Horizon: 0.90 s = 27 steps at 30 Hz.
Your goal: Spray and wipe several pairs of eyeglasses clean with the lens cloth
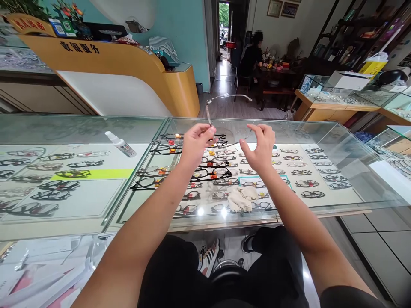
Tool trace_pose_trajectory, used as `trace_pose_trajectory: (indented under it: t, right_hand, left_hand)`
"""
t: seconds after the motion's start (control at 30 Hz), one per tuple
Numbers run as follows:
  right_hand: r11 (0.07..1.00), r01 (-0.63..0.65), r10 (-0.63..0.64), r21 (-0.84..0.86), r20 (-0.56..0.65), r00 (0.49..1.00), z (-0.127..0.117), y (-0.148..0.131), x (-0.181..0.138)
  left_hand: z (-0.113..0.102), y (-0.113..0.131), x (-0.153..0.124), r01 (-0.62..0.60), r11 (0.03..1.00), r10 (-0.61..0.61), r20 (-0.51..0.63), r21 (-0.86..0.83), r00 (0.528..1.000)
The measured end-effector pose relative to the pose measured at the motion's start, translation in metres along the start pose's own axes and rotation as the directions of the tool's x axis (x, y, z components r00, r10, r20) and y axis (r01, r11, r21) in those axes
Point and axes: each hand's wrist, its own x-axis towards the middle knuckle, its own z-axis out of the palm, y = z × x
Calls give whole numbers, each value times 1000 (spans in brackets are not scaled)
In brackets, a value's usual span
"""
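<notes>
Glasses (pixel 208 112), pinched in left hand (pixel 195 143). From these: right hand (pixel 261 147), grip unclear, 4 o'clock; cloth (pixel 242 199), 5 o'clock; bottle (pixel 120 144), 9 o'clock.

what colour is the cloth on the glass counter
The cloth is cream, best seen in the head view.

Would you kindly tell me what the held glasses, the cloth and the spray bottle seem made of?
Held glasses: perhaps clear plastic or thin metal; the glossy, pale look leaves it open. Cloth: likely fabric, matte, in soft folds. Spray bottle: probably plastic, smooth and white.
</notes>
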Motion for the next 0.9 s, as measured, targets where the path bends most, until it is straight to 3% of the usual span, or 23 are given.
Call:
trace_pose_trajectory:
  t: [0.13, 0.33, 0.47, 0.6, 0.67, 0.77, 0.83, 0.9]
  right_hand:
    - [989, 122, -132, 81, 133, 982, 4, -10, -7]
    - [951, 104, -193, 291, 296, 935, 13, -11, -12]
    - [905, 65, -214, 421, 317, 924, 17, -10, -13]
    - [898, 73, -219, 434, 296, 930, 19, -8, -12]
    - [911, 60, -195, 408, 298, 934, 18, -5, -12]
    - [933, 45, -152, 356, 278, 949, 16, 0, -10]
    - [944, 25, -122, 329, 277, 953, 15, 4, -9]
    - [949, 15, -102, 315, 262, 960, 15, 7, -9]
  left_hand:
    - [9, -10, -11, 41, 999, -43, 87, 31, 995]
    - [18, -14, -24, 40, 996, -57, 211, 82, 976]
    - [20, -13, -27, 74, 995, -88, 235, 66, 968]
    - [21, -13, -27, 58, 995, -77, 270, 77, 960]
    - [18, -10, -22, -1, 994, -21, 206, 108, 978]
    - [0, 1, -4, -58, 994, 63, -58, 87, 996]
    - [-23, 13, 13, -61, 998, 66, -271, 25, 960]
    - [-52, 26, 29, -107, 994, 90, -502, -6, 860]
